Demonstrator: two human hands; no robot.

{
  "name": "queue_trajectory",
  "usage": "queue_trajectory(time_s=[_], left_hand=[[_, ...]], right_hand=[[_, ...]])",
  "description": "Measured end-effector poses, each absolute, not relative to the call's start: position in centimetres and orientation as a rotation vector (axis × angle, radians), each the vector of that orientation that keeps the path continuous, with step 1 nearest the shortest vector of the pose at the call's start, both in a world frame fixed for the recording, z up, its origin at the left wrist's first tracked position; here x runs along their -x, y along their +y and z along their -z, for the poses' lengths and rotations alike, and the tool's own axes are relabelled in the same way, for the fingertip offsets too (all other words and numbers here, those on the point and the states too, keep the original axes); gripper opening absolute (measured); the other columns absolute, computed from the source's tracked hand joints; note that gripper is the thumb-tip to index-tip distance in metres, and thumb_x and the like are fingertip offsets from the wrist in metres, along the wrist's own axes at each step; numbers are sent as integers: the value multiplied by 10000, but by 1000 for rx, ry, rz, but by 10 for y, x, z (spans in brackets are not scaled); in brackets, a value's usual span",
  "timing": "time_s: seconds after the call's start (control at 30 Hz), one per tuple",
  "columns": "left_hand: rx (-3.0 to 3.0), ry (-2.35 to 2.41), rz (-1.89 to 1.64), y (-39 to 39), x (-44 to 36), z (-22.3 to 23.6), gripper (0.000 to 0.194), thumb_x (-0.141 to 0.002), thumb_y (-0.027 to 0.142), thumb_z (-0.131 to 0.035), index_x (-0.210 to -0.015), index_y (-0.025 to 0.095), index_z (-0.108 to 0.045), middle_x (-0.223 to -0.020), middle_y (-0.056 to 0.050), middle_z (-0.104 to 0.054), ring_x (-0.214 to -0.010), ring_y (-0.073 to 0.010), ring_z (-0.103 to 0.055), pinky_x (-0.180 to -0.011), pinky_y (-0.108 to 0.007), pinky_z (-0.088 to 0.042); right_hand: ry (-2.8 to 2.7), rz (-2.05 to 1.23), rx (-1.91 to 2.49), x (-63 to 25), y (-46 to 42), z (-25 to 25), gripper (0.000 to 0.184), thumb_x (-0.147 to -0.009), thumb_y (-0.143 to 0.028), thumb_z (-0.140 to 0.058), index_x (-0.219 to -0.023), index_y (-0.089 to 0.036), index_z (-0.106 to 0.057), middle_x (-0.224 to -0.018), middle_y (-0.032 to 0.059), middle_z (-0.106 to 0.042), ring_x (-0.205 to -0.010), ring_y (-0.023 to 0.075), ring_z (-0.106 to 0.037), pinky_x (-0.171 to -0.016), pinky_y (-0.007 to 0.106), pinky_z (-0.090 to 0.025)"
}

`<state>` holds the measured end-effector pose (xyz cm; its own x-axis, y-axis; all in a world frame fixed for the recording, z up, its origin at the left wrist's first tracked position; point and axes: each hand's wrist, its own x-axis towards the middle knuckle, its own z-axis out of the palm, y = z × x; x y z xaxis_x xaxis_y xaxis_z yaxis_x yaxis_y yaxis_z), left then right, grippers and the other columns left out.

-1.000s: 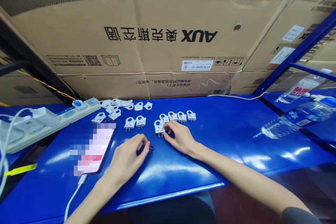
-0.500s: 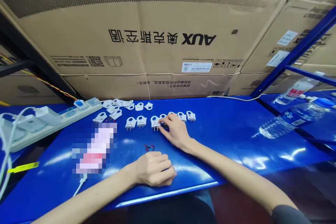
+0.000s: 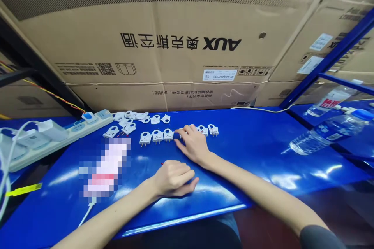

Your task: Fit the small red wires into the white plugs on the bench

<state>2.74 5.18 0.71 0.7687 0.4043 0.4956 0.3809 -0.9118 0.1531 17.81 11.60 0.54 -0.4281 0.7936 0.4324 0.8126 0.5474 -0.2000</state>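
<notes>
From my remote seat I see a row of white plastic plugs with ring-shaped handles (image 3: pixel 157 135) on the glossy blue bench (image 3: pixel 248 144). Their long axes run front to back: rings toward the cardboard wall (image 3: pixel 163 97), metal pins toward the person. I count three left of the right hand (image 3: pixel 193 144) and two beyond it; it partly hides at least one more between. A jumbled cluster of white plugs (image 3: pixel 128 114) lies behind to the left, too overlapped for me to count. I also count two clear plastic bottles (image 3: pixel 317 140) at the far right.

The right hand arches over the row, its thumb and index finger spread, nothing visible between them; contact underneath I can't tell. The left hand (image 3: pixel 174 178) curls loosely near the front edge, just beside a small red-tipped piece (image 3: pixel 162 163); whether its fingers hold anything, I can't tell.
</notes>
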Motion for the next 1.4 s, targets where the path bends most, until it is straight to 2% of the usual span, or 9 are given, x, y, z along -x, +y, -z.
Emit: queue_trajectory(time_s=[0.33,0.47,0.6,0.8,0.97,1.13,1.4], left_hand=[[-2790,662,-1018,57,-30,-9,367,-964,258,-511,-599,223,-508,-497,37,-505,-437,-112,-411,-471,-291,-286],[-2586,905,-1119,64,-27,-14,351,-978,220,-511,-627,206,-500,-495,65,-444,-441,-87,-360,-484,-269,-278],[-2284,1221,-1170,73,-22,-20,343,-1015,267,-484,-678,204,-493,-505,87,-376,-442,-74,-339,-475,-215,-309],[-2008,1460,-1096,80,-19,-22,286,-997,372,-481,-768,211,-541,-533,82,-416,-465,-93,-388,-503,-218,-343],[-1925,1551,-1004,86,-15,-21,209,-957,397,-493,-864,221,-556,-551,89,-383,-480,-114,-400,-547,-248,-340],[-1879,1580,-913,87,-12,-19,213,-948,430,-506,-953,230,-580,-564,94,-375,-494,-129,-417,-563,-264,-335],[-1860,1503,-832,85,-11,-21,266,-972,457,-473,-905,231,-595,-587,80,-391,-513,-126,-430,-565,-269,-329]], right_hand=[[-2334,112,1443,-221,104,-7,333,-1008,-260,-581,-1328,-183,-632,-1107,117,-658,-1045,281,-558,-850,373,-483],[-2342,99,1444,-219,111,-8,319,-1030,-291,-554,-1324,-206,-646,-1102,102,-664,-1025,264,-569,-842,359,-480],[-2329,64,1392,-218,114,-5,236,-1027,-322,-575,-1207,-227,-696,-1065,87,-664,-1004,253,-570,-798,338,-470],[-2291,-10,1301,-217,112,-2,166,-1012,-287,-603,-1116,-210,-707,-1032,78,-673,-971,231,-575,-762,316,-471],[-2209,-46,1162,-218,108,-5,139,-982,-258,-625,-1082,-202,-704,-989,69,-670,-936,212,-594,-752,304,-481],[-2179,-17,1033,-219,106,-6,127,-944,-220,-620,-1038,-197,-702,-931,63,-665,-881,199,-605,-738,303,-489],[-2188,-22,951,-220,107,-6,127,-941,-229,-610,-1028,-198,-698,-912,58,-681,-854,196,-606,-719,307,-498]])
